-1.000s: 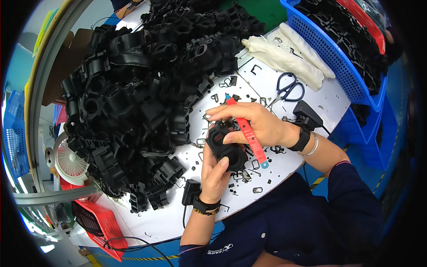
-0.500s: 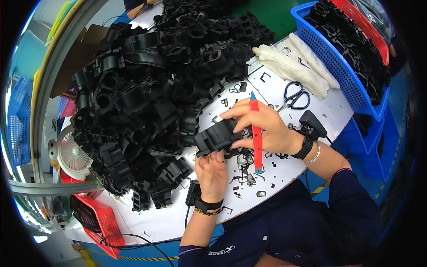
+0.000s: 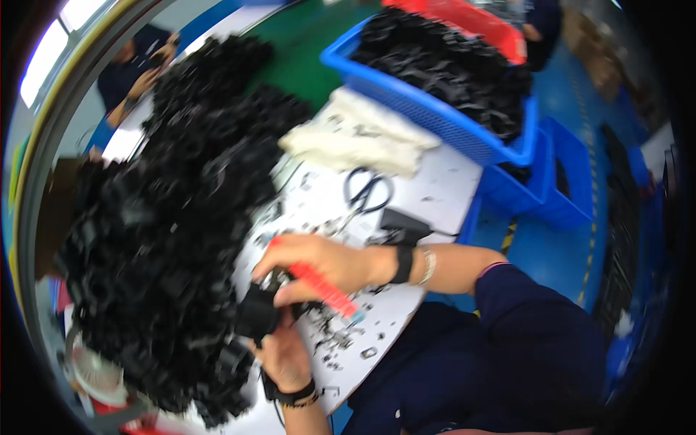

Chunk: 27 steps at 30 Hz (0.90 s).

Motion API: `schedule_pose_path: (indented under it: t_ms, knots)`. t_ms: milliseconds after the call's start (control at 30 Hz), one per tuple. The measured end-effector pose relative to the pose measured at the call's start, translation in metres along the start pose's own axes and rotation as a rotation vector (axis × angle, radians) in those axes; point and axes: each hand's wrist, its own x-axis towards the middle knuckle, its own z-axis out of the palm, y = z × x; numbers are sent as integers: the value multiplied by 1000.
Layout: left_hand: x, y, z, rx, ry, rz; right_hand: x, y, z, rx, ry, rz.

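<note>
A black moulded plastic part is held between my two hands, beside the right edge of a big heap of similar black parts. My left hand is closed on it from below, the fingers partly hidden. From above, my right hand grips the part's upper end with thumb and fingers. Across that same palm lies a slim red-handled tool with bluish ends; motion blurs it. Small black scraps are scattered on the white table under my hands.
Dark-handled snips lie beyond my right hand, near a cream cloth and a black device. A blue basket full of black parts stands at the far right. Another person works at the far left; a fan stands near left.
The view has swung to the right, so the heap and table sit further left. Both hands still hold the black part, now turned more end-on, and the red tool slants more.
</note>
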Motion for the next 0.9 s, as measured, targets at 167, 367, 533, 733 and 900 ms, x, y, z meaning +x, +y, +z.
schedule_pose_path:
  t_ms: [167,367,533,733,900]
  knots:
    - [-8,16,-7,177,-55,-122,-5,15,23,38,-18,-47]
    - [-6,15,-3,164,14,-181,-5,12,21,80,102,-79]
    - [-1,9,-5,160,84,-150,-9,18,18,-30,-25,-108]
    - [3,12,9,-106,81,-207,-5,19,9,-109,-14,-143]
    - [7,17,10,-136,161,-270,-5,21,12,64,10,-21]
